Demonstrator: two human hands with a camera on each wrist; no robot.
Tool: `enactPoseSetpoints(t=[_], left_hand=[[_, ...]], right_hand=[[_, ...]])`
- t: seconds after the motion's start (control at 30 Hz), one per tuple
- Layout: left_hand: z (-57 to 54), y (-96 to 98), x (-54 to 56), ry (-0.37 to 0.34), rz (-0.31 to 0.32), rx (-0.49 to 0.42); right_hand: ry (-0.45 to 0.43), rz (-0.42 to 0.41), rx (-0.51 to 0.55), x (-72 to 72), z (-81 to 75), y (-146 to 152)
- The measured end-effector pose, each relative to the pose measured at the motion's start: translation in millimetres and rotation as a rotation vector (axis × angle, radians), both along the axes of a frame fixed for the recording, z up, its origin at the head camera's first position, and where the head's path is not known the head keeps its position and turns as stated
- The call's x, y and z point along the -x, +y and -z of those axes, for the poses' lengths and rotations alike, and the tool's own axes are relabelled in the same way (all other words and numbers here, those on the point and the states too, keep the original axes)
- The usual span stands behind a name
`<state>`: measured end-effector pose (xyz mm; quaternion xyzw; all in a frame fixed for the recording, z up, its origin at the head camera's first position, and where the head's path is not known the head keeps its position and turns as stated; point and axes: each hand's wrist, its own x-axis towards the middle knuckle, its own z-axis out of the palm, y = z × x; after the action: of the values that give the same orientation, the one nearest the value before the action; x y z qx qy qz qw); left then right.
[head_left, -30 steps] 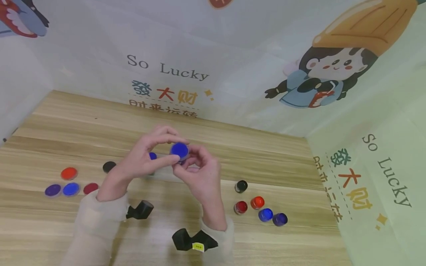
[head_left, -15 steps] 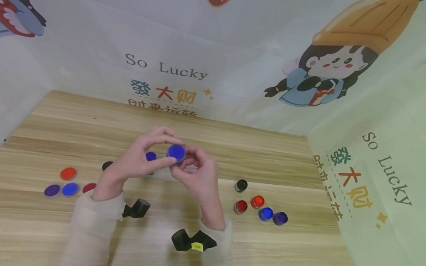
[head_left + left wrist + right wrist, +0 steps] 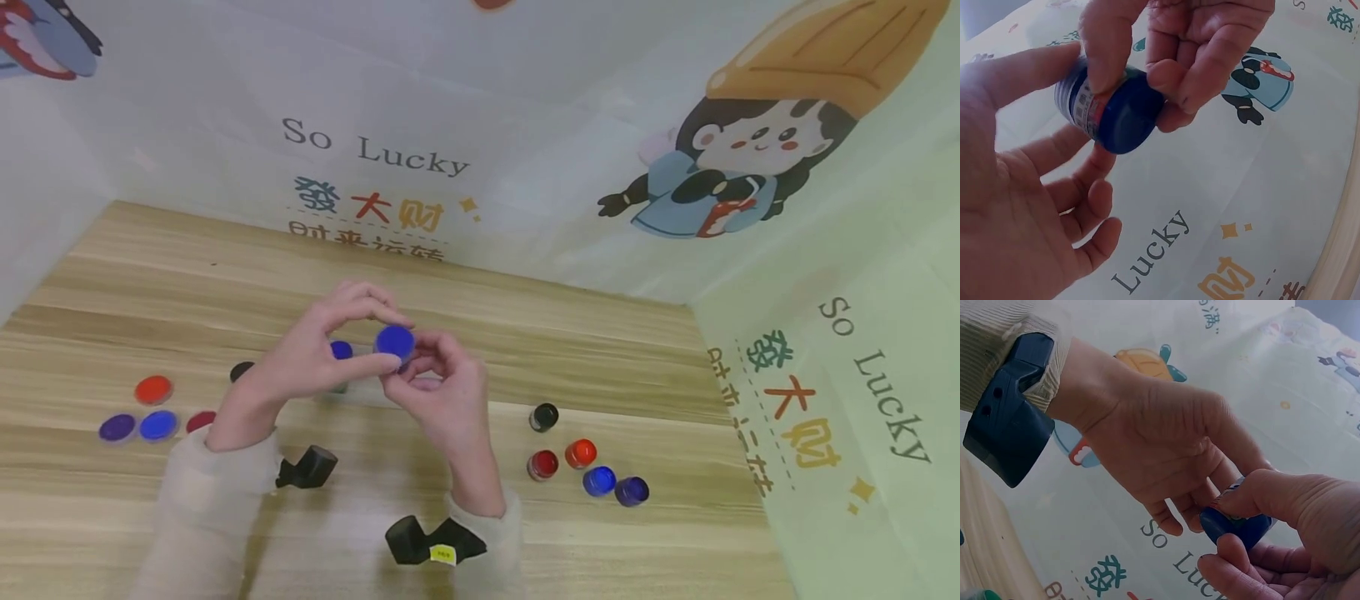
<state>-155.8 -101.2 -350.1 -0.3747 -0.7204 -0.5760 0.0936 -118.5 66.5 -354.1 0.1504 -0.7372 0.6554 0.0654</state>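
Note:
A small round blue paint jar point(image 3: 394, 340) is held above the table between both hands. My left hand point(image 3: 303, 358) pinches its top edge between thumb and fingers, and the top shows blue. From below and the right, my right hand point(image 3: 453, 400) grips the jar's body with its fingertips. In the left wrist view the jar point(image 3: 1129, 119) is tilted, with a printed label and a clear rim at my left fingers. The right wrist view has the jar point(image 3: 1235, 528) partly hidden behind the fingers.
Jars with black point(image 3: 543, 417), dark red point(image 3: 543, 465), red point(image 3: 581, 453), blue point(image 3: 599, 481) and purple point(image 3: 632, 491) tops stand at right. Flat discs, including red point(image 3: 153, 389), purple point(image 3: 117, 427) and blue point(image 3: 158, 426), lie at left. Another blue-topped item point(image 3: 341, 350) is partly hidden behind my left hand.
Both hands and the jar have shifted slightly to the left in the head view. The hold on the jar looks the same, and the table items stay put.

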Motion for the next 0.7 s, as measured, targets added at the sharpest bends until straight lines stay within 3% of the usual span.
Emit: enactPoseSetpoints(t=[0.13,0.37,0.57,0.7], left_hand=[[0.3,2.7,0.6,-0.001,-0.071,0.044],[1.6,-1.7,1.6,0.052,0.037,-0.004],[1.2,0.2,1.3,0.024,-0.028,-0.006],[2.3,-1.1,2.2,0.076,0.017,-0.022]], right_hand=[[0.003,0.004,-0.006,0.0,1.2,0.6],[0.034,0.003,0.0,0.7,1.4,1.6],[0.008,0.001,0.005,0.0,1.8,1.8],[0.02,-0.008,-0.004,-0.4,1.5,2.0]])
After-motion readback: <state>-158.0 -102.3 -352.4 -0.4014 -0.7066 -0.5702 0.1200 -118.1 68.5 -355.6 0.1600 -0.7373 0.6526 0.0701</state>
